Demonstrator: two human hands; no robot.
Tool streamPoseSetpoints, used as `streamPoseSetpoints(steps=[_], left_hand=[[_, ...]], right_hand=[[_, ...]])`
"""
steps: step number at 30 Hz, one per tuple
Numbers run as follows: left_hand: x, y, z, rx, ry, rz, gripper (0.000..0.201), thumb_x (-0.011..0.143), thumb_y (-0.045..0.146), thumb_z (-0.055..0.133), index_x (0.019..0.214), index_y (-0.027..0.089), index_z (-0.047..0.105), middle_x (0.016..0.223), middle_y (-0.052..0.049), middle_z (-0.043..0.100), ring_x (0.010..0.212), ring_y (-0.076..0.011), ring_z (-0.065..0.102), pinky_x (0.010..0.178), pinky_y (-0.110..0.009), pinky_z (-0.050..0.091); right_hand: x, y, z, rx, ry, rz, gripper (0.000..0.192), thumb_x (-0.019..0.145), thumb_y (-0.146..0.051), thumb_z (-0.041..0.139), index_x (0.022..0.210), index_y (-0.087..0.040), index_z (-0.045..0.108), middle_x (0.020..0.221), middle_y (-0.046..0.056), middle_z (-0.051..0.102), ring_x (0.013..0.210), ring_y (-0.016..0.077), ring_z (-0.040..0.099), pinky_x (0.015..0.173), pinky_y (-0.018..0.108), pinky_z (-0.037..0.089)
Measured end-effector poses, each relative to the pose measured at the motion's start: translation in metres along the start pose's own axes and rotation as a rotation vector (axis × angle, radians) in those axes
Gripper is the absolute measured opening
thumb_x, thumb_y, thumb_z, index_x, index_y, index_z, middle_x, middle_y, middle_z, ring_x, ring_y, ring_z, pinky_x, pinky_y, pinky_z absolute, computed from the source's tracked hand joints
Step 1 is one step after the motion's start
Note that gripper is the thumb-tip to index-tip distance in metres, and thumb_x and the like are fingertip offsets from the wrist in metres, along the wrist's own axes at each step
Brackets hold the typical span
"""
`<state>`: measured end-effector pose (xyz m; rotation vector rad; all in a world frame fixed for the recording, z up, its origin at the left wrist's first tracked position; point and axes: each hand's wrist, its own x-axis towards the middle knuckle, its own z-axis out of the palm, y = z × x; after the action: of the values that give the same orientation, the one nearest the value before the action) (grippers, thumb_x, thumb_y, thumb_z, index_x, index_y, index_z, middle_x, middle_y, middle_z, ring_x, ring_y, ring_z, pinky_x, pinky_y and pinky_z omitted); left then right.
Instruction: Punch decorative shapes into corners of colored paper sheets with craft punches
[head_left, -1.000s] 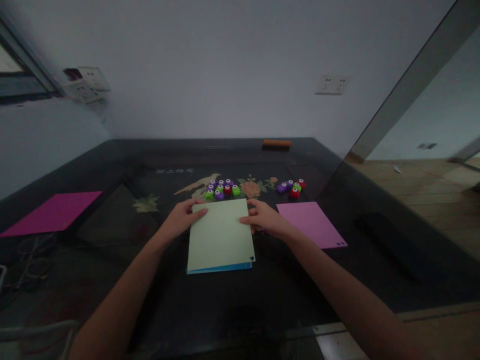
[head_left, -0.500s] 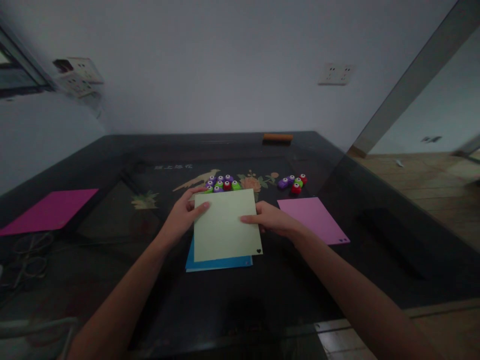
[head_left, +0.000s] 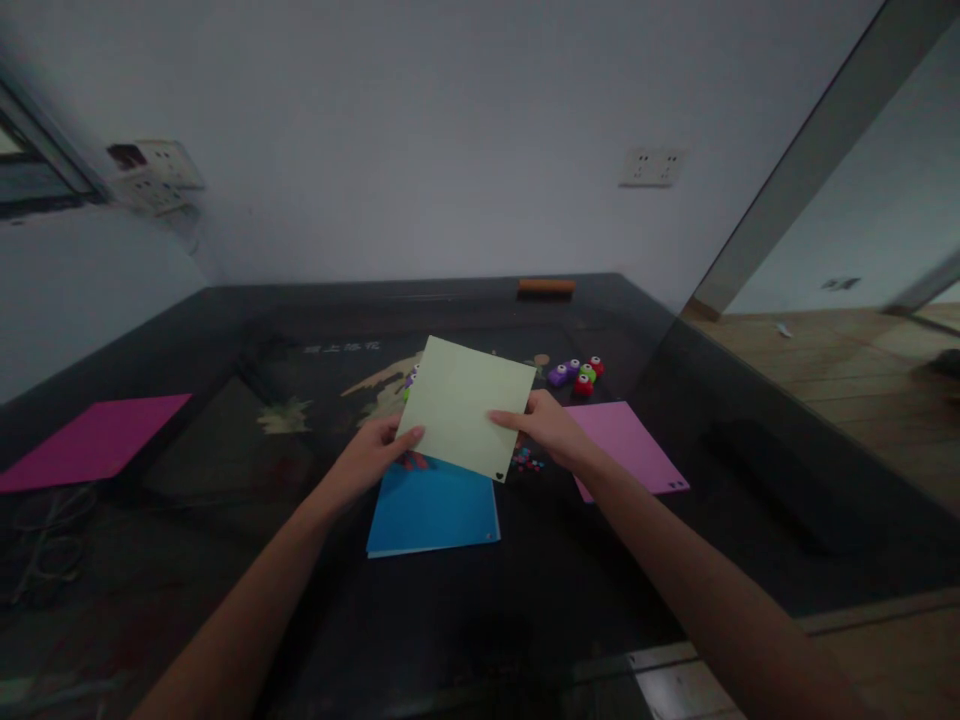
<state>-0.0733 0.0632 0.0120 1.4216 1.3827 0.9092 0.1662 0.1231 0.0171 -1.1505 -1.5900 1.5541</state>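
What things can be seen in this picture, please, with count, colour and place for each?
pale green sheet: 1, held up over the table
blue sheet: 1, flat under it
light pink sheet: 1, right
magenta sheet: 1, far left
small punches: several, purple, green, red, behind the sheets
paper bits: few, mixed colours
table: 1, dark
left hand: on the green sheet's left edge
right hand: on its right edge
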Motion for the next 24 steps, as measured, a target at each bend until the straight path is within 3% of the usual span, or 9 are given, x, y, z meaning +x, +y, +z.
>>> streamPoseSetpoints(steps=[7, 13, 19, 24], left_hand=[[0.003, -0.008, 0.003, -0.042, 0.001, 0.071, 0.029, 0.076, 0.044, 0.059, 0.082, 0.015, 0.060, 0.056, -0.003, 0.067, 0.054, -0.0178, 0.063, 0.054, -0.028, 0.048], [0.010, -0.020, -0.004, 0.103, 0.069, 0.105, 0.029, 0.081, 0.044, 0.051, 0.084, 0.017, 0.062, 0.076, -0.006, 0.071, 0.058, -0.0173, 0.065, 0.054, -0.029, 0.049], [0.014, -0.033, -0.006, 0.281, 0.197, 0.125, 0.028, 0.079, 0.043, 0.051, 0.081, 0.018, 0.065, 0.072, -0.004, 0.070, 0.057, -0.0181, 0.063, 0.056, -0.030, 0.048], [0.019, -0.035, -0.011, 0.422, 0.364, 0.162, 0.027, 0.079, 0.040, 0.049, 0.084, 0.020, 0.066, 0.082, -0.004, 0.071, 0.074, -0.0218, 0.065, 0.071, -0.033, 0.048]], right_hand=[[-0.005, 0.001, -0.005, 0.019, -0.097, 0.024, 0.037, 0.067, -0.018, 0.072, 0.102, -0.013, 0.061, 0.099, 0.012, 0.069, 0.075, 0.0188, 0.066, 0.053, 0.024, 0.054], [-0.012, 0.000, -0.019, 0.053, 0.080, 0.046, 0.031, 0.069, -0.016, 0.070, 0.098, -0.010, 0.063, 0.097, 0.013, 0.070, 0.072, 0.0183, 0.067, 0.052, 0.023, 0.055], [-0.015, 0.014, -0.039, 0.158, 0.263, -0.018, 0.028, 0.068, -0.016, 0.069, 0.095, -0.011, 0.064, 0.093, 0.012, 0.071, 0.069, 0.0172, 0.066, 0.049, 0.022, 0.054], [-0.013, 0.021, -0.045, 0.204, 0.281, -0.029, 0.026, 0.067, -0.016, 0.069, 0.092, -0.013, 0.064, 0.092, 0.011, 0.071, 0.068, 0.0178, 0.067, 0.047, 0.023, 0.054]])
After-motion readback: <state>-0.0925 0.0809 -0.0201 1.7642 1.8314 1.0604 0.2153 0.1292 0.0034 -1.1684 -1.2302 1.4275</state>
